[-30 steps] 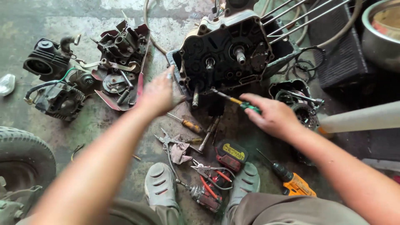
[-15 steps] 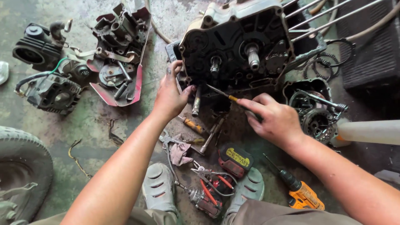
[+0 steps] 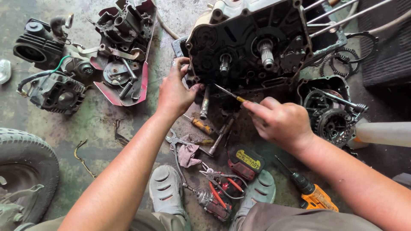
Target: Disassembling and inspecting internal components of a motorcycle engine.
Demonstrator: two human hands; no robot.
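A black, greasy engine crankcase (image 3: 248, 42) with two protruding shafts stands on the concrete floor in front of me. My left hand (image 3: 176, 90) grips its lower left edge with the fingers curled onto the casing. My right hand (image 3: 280, 122) holds a screwdriver (image 3: 229, 93) with a yellow handle; its thin metal tip points up-left at the lower edge of the crankcase.
Loose tools lie below the crankcase: a hammer (image 3: 218, 137), pliers (image 3: 220, 182), a battery pack (image 3: 246, 162), an orange power tool (image 3: 314, 194). Engine covers and a cylinder (image 3: 55, 92) lie left, a clutch housing (image 3: 332, 115) right, a tyre (image 3: 21, 171) lower left. My grey shoes (image 3: 167, 190) rest near the tools.
The view has closed in on the crankcase. My left hand moved up onto its lower left edge, and the screwdriver tip came nearer the casing's underside.
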